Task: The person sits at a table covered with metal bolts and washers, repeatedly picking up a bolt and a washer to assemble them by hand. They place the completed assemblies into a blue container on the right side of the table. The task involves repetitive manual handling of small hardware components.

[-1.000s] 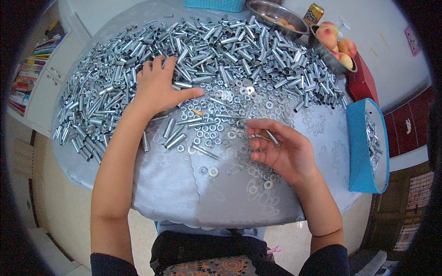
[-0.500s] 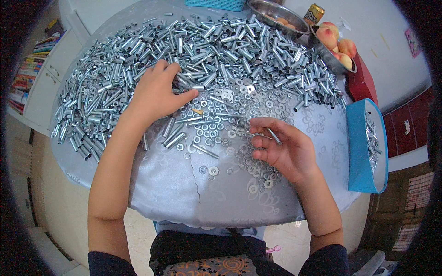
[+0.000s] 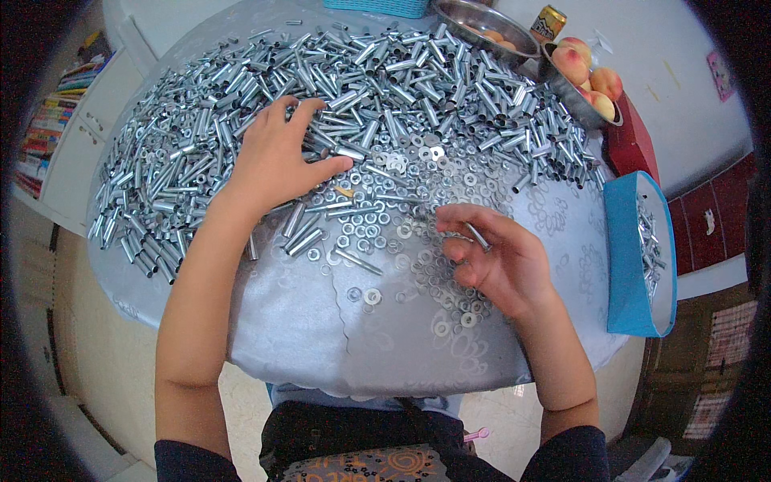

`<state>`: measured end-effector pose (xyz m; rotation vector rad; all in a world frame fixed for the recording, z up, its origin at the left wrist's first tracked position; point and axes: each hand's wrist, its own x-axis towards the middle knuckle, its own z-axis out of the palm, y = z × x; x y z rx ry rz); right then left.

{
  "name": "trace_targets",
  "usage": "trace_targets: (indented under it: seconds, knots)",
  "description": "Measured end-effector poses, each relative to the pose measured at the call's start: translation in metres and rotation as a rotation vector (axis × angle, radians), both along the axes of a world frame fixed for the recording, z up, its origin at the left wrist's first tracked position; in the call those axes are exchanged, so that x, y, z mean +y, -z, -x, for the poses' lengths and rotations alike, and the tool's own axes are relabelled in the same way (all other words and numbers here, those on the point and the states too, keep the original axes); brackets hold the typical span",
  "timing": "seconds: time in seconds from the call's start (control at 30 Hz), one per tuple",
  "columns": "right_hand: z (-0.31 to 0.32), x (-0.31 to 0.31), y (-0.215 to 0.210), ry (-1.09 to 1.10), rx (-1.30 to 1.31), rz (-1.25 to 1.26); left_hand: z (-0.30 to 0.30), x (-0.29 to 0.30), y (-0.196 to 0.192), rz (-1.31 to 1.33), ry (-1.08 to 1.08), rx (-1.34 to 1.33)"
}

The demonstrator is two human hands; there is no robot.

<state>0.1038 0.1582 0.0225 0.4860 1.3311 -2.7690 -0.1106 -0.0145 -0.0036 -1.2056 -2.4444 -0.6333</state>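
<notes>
My left hand (image 3: 277, 157) rests on a wide heap of silvery metal tubes (image 3: 321, 72), its thumb and fingers spread apart and the fingertips among the tubes. No held piece shows in it. Above the scattered washers and nuts, my right hand (image 3: 510, 261) is curled with a thin metal bolt (image 3: 479, 236) between its fingers, one end pointing toward me. Nuts (image 3: 371, 230) lie between the two hands, and flat washers (image 3: 372, 296) are strewn nearer me. A single long bolt (image 3: 358, 262) lies left of my right hand.
A blue fabric box (image 3: 626, 265) with metal pieces inside stands at the right table edge. At the back right are a steel bowl of peaches (image 3: 590, 108), another steel bowl (image 3: 450, 14) and a can (image 3: 548, 23). A blue basket (image 3: 377, 6) sits at the far edge.
My left hand's fingers have spread and shifted slightly among the tubes. The lower fingers of my right hand have moved a little, with the bolt still held.
</notes>
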Motion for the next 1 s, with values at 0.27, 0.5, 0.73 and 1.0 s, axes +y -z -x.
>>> trace_targets:
  seconds: [0.27, 0.5, 0.73, 1.0]
  knots:
    - [0.000, -0.002, 0.000, 0.012, -0.044, -0.122, -0.006, -0.004, -0.010, 0.168, 0.000, -0.066]
    - [-0.001, -0.012, -0.010, -0.022, -0.109, -0.547, -0.010, -0.004, -0.009, 0.085, -0.024, -0.100]
    - [-0.001, -0.019, -0.001, 0.004, -0.108, -0.687, -0.014, -0.001, -0.017, 0.019, 0.045, -0.071]
    - [-0.002, -0.017, 0.002, -0.089, -0.079, -0.642, -0.014, 0.000, -0.019, -0.057, 0.088, -0.143]
